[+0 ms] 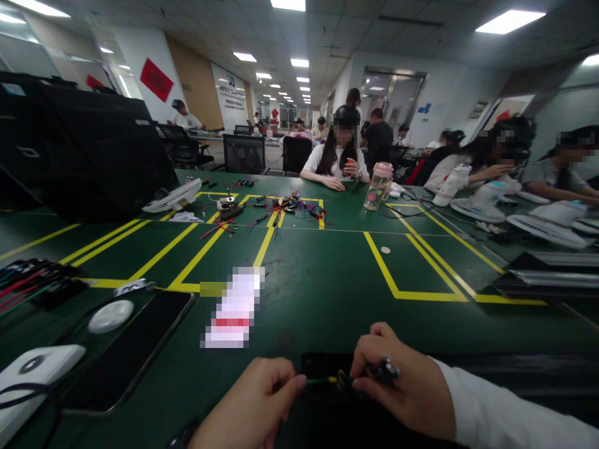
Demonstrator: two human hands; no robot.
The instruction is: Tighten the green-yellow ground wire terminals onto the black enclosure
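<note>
My left hand (257, 402) is closed, with thumb and forefinger pinching one end of a thin green wire (319, 380). The wire runs right, to a yellowish end beside a small dark loop-shaped piece (344, 378). My right hand (405, 383) is closed too, its thumb and forefinger at that piece. A dark, shiny metal part (387, 370) sticks out among the right fingers; its kind is too blurred to tell. Under both hands lies a long black object (505, 374), partly hidden by the right sleeve.
A black phone (135, 349), a white round disc (111, 316) and black connectors with wires (37, 284) lie left. A paper slip (234, 308) sits ahead on the green table (318, 274). Farther off are a wire heap (292, 206), a bottle (378, 187) and a seated person (334, 149).
</note>
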